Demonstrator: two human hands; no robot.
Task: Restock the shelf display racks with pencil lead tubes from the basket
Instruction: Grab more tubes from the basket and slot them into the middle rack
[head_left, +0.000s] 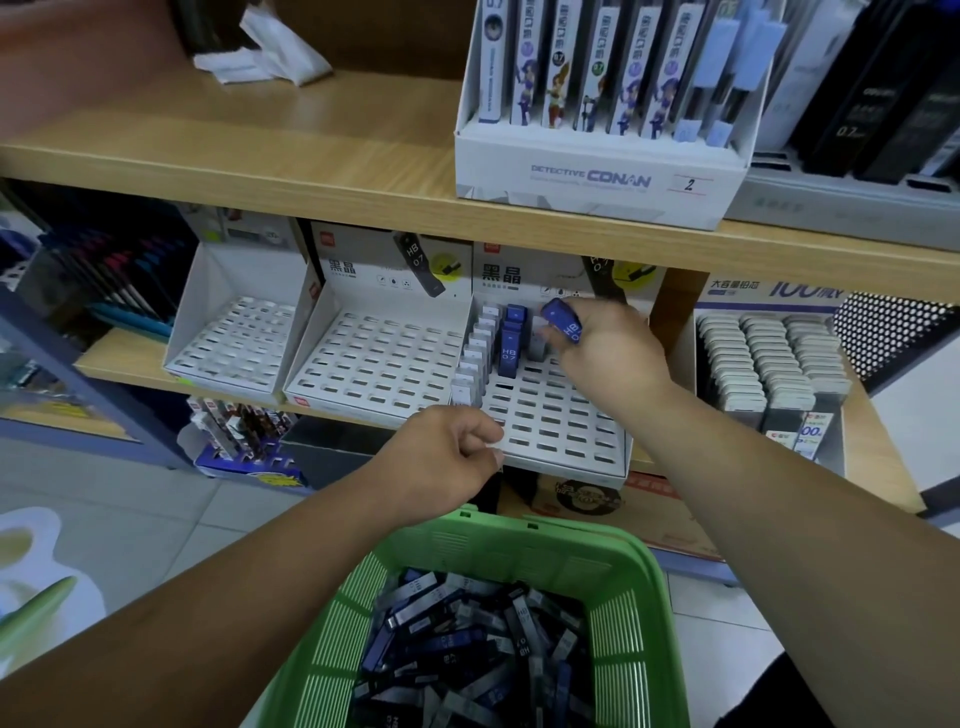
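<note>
A green plastic basket (644, 577) in front of me holds several blue and grey pencil lead tubes (467, 639). On the middle shelf stands a white slotted display rack (550, 421); a grey row of tubes (475, 353) and a few blue tubes (509, 343) stand in its left columns. My right hand (608, 348) grips a blue HB tube (563, 319) over the back of this rack. My left hand (447, 452) pinches the rack's front left edge with curled fingers.
Two more white slotted racks (374, 358) (239, 338) stand to the left with bare slots. A full rack of grey tubes (774, 364) sits to the right. The upper shelf carries a Detective Conan box (597, 176). Cardboard boxes (587, 499) lie under the shelf.
</note>
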